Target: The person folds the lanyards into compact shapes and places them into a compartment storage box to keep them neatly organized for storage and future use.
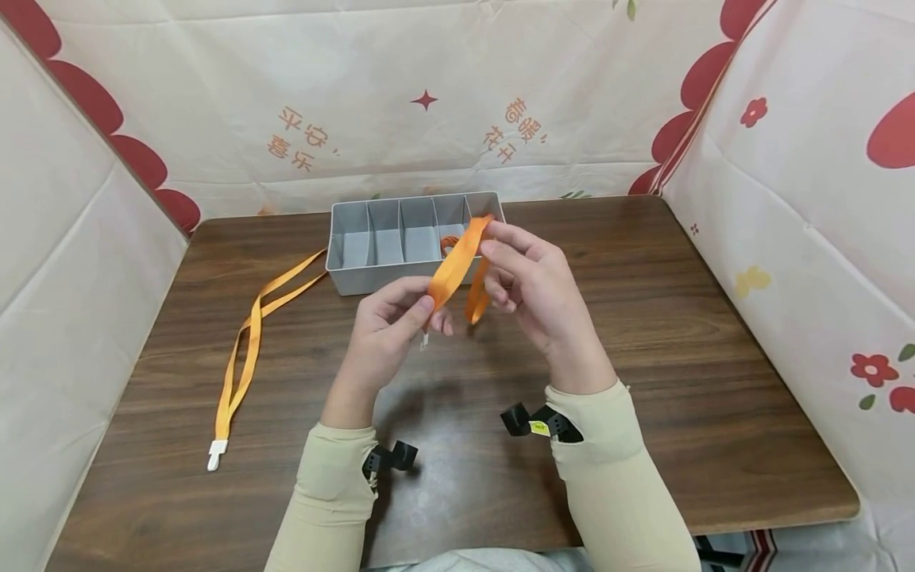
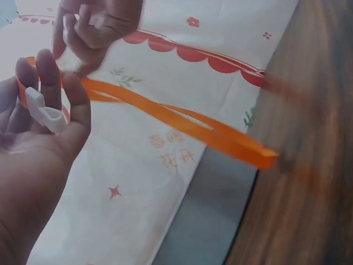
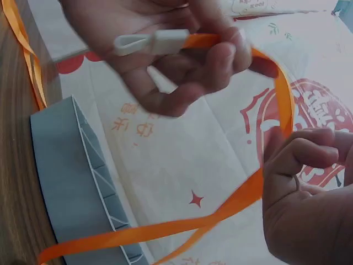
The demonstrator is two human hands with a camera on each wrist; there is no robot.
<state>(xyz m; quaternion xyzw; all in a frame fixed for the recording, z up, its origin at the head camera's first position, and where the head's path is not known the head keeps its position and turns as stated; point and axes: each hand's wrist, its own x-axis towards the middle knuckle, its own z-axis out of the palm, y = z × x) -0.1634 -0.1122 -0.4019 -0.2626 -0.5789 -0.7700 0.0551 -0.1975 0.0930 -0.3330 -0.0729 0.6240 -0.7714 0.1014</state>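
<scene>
Both hands hold an orange lanyard (image 1: 457,266) above the table. My left hand (image 1: 386,326) pinches the strap near its white plastic clip (image 3: 171,42), which sticks out below the fingers. My right hand (image 1: 532,290) grips the strap further along, at the upper right. From there the rest of the strap hangs in a loop, seen stretching sideways in the left wrist view. Just behind the hands stands a grey divided box (image 1: 379,280). A coiled orange lanyard (image 1: 449,243) lies in one of its right compartments, partly hidden by the held strap.
Another orange lanyard (image 1: 253,338) lies stretched out on the wooden table (image 1: 700,381), left of the box, its white clip (image 1: 218,454) toward the front. Patterned cloth (image 1: 400,48) walls in the back and both sides.
</scene>
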